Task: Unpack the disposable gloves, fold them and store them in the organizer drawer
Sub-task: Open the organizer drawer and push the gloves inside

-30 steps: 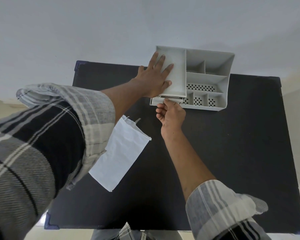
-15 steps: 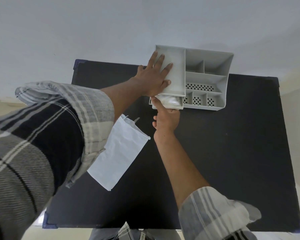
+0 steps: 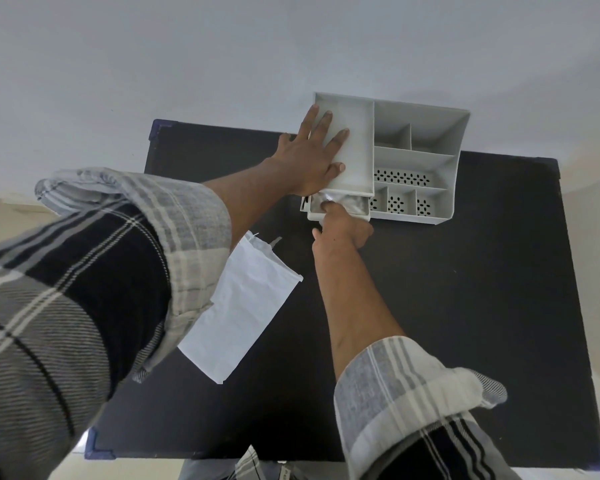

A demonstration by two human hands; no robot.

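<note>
A grey compartment organizer (image 3: 426, 133) stands at the far edge of the black table (image 3: 465, 306). Its small drawer (image 3: 362, 213) sticks out at the front left, with crumpled clear gloves (image 3: 350, 202) inside. My left hand (image 3: 309, 157) lies flat, fingers spread, on the organizer's left tray. My right hand (image 3: 343, 230) is at the drawer's front. Its index finger hooks over the front wall and touches the gloves, the thumb sits below, and the other fingers are curled.
A flat white packet (image 3: 243, 306) lies on the table left of my right forearm, partly under my left sleeve. The organizer's other compartments show nothing inside. A pale wall rises behind the table.
The drawer has slid out from nearly closed, exposing the gloves. My right index finger has moved from the drawer's front into it. My left hand has stayed on the organizer.
</note>
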